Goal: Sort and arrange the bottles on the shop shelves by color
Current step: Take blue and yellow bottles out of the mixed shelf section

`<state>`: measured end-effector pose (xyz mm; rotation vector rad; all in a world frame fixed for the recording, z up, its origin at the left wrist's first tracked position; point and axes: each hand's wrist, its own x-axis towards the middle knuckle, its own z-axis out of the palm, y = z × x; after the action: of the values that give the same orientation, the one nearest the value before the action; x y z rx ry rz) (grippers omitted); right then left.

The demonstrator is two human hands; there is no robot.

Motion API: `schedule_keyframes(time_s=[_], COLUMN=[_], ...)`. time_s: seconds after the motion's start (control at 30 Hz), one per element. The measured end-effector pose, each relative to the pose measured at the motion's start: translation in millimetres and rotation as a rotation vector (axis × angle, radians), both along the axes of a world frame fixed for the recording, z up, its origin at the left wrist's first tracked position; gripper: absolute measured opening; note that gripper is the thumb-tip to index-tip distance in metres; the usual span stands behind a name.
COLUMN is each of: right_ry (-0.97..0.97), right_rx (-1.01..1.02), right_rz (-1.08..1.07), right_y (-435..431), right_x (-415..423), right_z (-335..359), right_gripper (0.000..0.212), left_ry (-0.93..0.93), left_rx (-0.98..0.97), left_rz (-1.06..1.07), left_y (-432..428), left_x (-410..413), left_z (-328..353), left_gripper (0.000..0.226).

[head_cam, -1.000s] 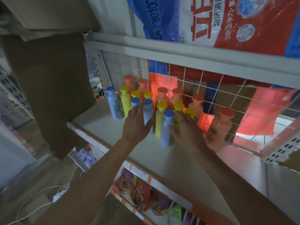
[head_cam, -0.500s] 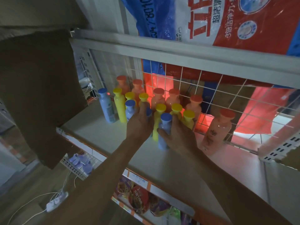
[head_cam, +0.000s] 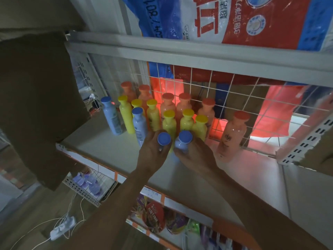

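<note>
On the white shelf (head_cam: pixel 111 148) stand blue, yellow and orange bottles. My left hand (head_cam: pixel 153 154) grips a blue bottle (head_cam: pixel 164 138), tipped toward me so its cap faces the camera. My right hand (head_cam: pixel 195 154) grips a second blue bottle (head_cam: pixel 183 139) beside it. Two more blue bottles stand at the left: one (head_cam: pixel 110 116) at the far left and one (head_cam: pixel 138 123) just behind my left hand. Several yellow bottles (head_cam: pixel 187 120) form the middle rows. Orange bottles (head_cam: pixel 167 103) line the wire back, and one orange bottle (head_cam: pixel 232 136) stands alone to the right.
A wire grid (head_cam: pixel 234 98) backs the shelf. A brown cardboard flap (head_cam: pixel 36 98) hangs at the left. Large detergent bags (head_cam: pixel 234 20) lie on the shelf above. Packaged snacks (head_cam: pixel 155 217) fill the shelf below; a power strip (head_cam: pixel 63 228) lies on the floor.
Both hands have pulled their blue bottles toward the shelf front and tipped them toward me, away from the yellow rows. The camera moved closer and shifted.
</note>
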<state>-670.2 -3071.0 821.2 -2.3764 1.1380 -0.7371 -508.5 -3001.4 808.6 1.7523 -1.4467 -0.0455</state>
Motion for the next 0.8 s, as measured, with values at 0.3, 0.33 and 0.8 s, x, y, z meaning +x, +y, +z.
schedule_keyframes(time_s=[0.3,0.33,0.8], right_ry=[-0.1,-0.113,-0.02], right_rx=[0.064,0.085,0.162], right_rz=[-0.104,-0.143,-0.667], right_y=[28,32,51], right_x=[-95,-112,-403], right_z=[8,8,18], right_gripper=[0.027,0.032,0.037], left_ry=[0.012,0.029,0.0], left_rx=[0.111,0.118,0.255], left_rz=[-0.109,-0.147,-0.543], left_y=[-3,-7,-69], left_x=[-74,-89,-375], left_z=[13,13,27], left_gripper=[0.038,0.038,0.044])
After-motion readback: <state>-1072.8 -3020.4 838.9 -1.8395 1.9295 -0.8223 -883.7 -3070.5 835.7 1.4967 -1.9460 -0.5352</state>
